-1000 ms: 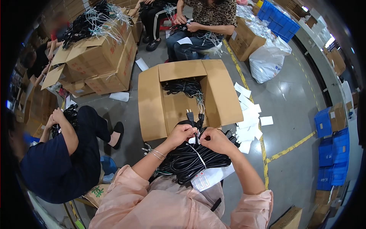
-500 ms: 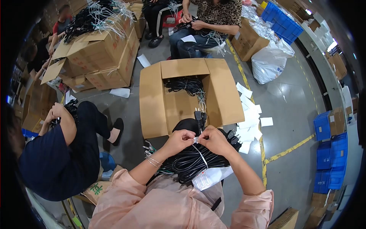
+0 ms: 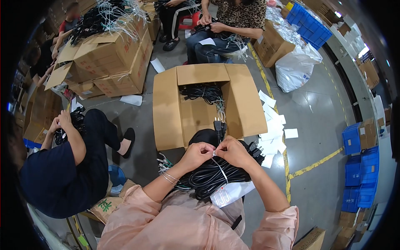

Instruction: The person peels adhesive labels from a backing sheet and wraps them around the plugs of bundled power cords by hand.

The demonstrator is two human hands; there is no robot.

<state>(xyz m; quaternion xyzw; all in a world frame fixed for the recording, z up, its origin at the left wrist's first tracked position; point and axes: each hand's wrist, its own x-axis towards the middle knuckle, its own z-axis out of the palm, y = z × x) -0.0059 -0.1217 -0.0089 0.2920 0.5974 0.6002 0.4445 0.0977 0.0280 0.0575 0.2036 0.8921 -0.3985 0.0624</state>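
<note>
A bundle of black power cords (image 3: 204, 183) lies across my lap, with a pale strap around it. Above the bundle, my left hand (image 3: 199, 155) and my right hand (image 3: 233, 152) meet fingertip to fingertip. Both are closed in a pinch on a small white label (image 3: 214, 153), mostly hidden by the fingers. Just beyond them a black plug (image 3: 218, 126) points up, its prongs away from me. More plugs (image 3: 255, 151) stick out at the right of the bundle. A white sheet with printed outlines (image 3: 227, 195) rests under the cords.
An open cardboard box (image 3: 166, 112) stands in front of me, holding a cord bundle (image 3: 203, 92). White papers (image 3: 273, 133) litter the floor at its right. A person in dark clothes (image 3: 62, 179) sits at left; another in a leopard-print top (image 3: 243, 18) works opposite. Blue bins (image 3: 361, 175) stand far right.
My fingers have closed tighter over the white label, so less of it shows. The seated person at left has shifted their hands slightly. The cord bundle stays in place.
</note>
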